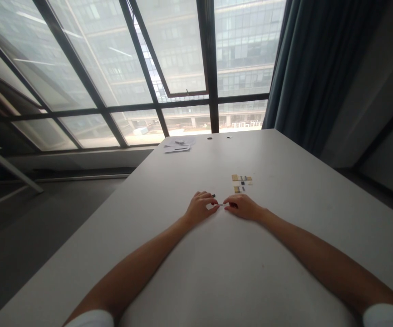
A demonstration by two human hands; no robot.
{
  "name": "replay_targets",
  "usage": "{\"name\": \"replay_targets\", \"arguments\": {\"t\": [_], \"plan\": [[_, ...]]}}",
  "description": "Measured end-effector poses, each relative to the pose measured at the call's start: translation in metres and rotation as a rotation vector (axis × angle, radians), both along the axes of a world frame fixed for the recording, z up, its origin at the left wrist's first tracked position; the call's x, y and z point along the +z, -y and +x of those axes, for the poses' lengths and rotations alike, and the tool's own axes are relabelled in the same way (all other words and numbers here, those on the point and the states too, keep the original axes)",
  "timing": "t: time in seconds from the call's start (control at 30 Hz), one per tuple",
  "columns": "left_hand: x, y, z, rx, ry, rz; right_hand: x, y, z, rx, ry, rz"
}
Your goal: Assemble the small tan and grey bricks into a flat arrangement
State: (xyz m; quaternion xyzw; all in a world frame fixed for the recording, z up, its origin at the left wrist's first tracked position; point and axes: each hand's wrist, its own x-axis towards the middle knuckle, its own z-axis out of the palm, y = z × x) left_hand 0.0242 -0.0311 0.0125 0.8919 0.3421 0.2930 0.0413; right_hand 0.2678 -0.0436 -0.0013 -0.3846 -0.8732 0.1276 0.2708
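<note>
Both of my arms reach out over a white table (285, 236). My left hand (199, 206) and my right hand (242, 206) meet near the table's middle, fingers curled and pinched together on a tiny pale piece (221, 205) between them, too small to name. A tiny dark piece (213, 195) lies just beyond my left fingers. A little past my right hand lies a small cluster of yellow and dark pieces (241, 180) in rows on the tabletop.
Some papers (179, 144) lie at the table's far left corner, with two small dark holes (210, 137) near the far edge. Large windows stand beyond, a dark curtain (312, 72) at the right, floor at the left.
</note>
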Motion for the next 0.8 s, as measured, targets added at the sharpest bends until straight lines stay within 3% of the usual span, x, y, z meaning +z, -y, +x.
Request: {"name": "replay_targets", "arguments": {"t": [0.13, 0.47, 0.8], "plan": [[0.0002, 0.0005, 0.0000, -0.065, -0.026, -0.013, 0.0011, 0.0030, -0.0033, 0.057, 0.015, 0.029], [0.0004, -0.0004, -0.0005, -0.100, -0.025, 0.000, -0.0030, 0.0019, -0.0026, 0.034, 0.003, 0.054], [-0.0024, -0.0014, -0.0009, -0.144, -0.005, 0.052, -0.0023, 0.0017, -0.0024, 0.102, -0.034, 0.137]]}}
